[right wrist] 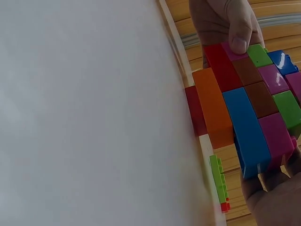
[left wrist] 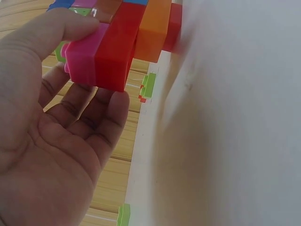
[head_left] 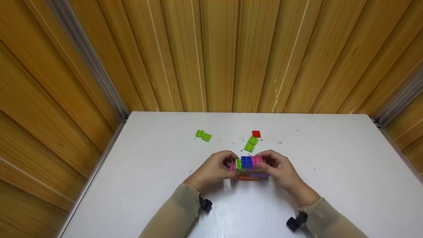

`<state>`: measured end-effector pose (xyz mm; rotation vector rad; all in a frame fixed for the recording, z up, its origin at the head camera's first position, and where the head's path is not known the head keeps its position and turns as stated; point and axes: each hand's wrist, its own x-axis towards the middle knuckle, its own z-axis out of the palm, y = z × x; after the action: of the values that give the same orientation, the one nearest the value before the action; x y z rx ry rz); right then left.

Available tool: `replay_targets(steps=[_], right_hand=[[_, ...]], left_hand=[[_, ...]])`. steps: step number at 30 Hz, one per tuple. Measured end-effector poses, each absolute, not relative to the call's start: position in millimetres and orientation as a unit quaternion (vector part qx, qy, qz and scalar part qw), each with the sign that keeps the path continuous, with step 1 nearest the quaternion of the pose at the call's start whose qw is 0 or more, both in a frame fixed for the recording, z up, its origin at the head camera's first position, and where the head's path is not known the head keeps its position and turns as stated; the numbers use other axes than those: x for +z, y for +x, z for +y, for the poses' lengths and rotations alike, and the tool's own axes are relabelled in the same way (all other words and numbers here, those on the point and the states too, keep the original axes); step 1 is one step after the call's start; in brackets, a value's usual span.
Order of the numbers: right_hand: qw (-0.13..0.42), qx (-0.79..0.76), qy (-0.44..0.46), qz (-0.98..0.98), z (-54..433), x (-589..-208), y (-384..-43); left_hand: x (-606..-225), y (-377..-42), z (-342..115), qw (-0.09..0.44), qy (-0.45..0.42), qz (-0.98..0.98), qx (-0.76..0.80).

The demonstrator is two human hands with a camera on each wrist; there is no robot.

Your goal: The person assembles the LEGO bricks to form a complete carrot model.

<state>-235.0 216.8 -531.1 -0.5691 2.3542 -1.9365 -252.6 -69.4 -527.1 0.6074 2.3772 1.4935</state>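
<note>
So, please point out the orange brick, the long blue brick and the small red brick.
Orange brick (right wrist: 213, 108), right wrist view: its long side.
Long blue brick (right wrist: 247, 130), right wrist view: its long side.
Small red brick (head_left: 256, 134), head view: its top face.

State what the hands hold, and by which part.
A multicoloured block stack: the left hand grips its left end, the right hand its right end.

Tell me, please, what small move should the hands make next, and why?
Probably the right hand should let go and pick up the nearest green brick, while the left hand holds the stack. Both hands grip the stack now, its top shows bare studs, and that brick lies just beyond it.
</note>
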Motion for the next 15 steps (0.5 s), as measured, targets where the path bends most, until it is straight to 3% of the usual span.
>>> replay_targets(steps=[15], right_hand=[[0.015, -0.612, -0.200, 0.765, 215.6, -529.9, -235.7]], left_hand=[[-528.3, -251.2, -69.3, 0.137, 0.203, 0.814, 0.527]])
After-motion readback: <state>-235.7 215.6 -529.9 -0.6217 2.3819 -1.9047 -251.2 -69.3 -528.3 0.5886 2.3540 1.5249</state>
